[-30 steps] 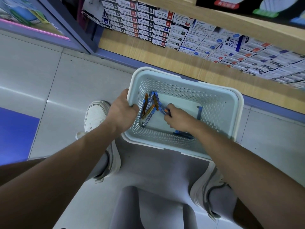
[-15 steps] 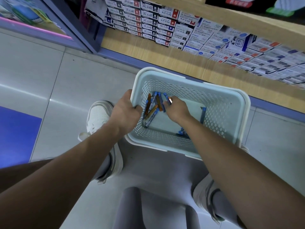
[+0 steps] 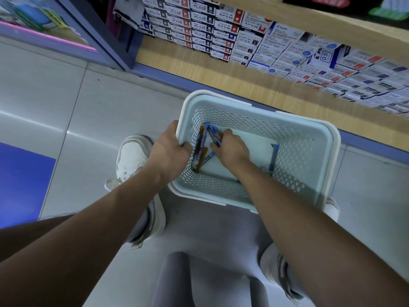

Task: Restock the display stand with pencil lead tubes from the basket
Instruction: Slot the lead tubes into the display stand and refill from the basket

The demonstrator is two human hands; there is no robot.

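Nearest are the person's legs in grey trousers (image 3: 212, 251), seen from above, with a white left shoe (image 3: 132, 154) and a right shoe (image 3: 269, 262) on the pale tiled floor (image 3: 93, 120). Both bare forearms reach forward from the near edge.

The left hand (image 3: 169, 151) holds the basket (image 3: 332, 151) by its left rim, fingers (image 3: 184, 145) clenched over the edge and curled inside the wall. The basket is pale and perforated and sits over the feet, its near edge above the trousers. I cannot tell whether it rests on anything.

The right hand (image 3: 230, 149) is down inside the basket at its left end, fingers clenched on a few blue-capped tubes (image 3: 213, 136) which stick out past the knuckles toward the far-left corner. More tubes, blue and orange, lie in a loose heap on the basket floor against the left wall, between the two hands. One single tube (image 3: 274, 155) leans against the right wall, well apart from the heap, and another end peeks out beside the right forearm.

Beyond the basket runs a low wooden shelf (image 3: 199, 69) with a purple front edge. Stacked on it are rows of small white boxes (image 3: 221, 29), some marked 0.5.
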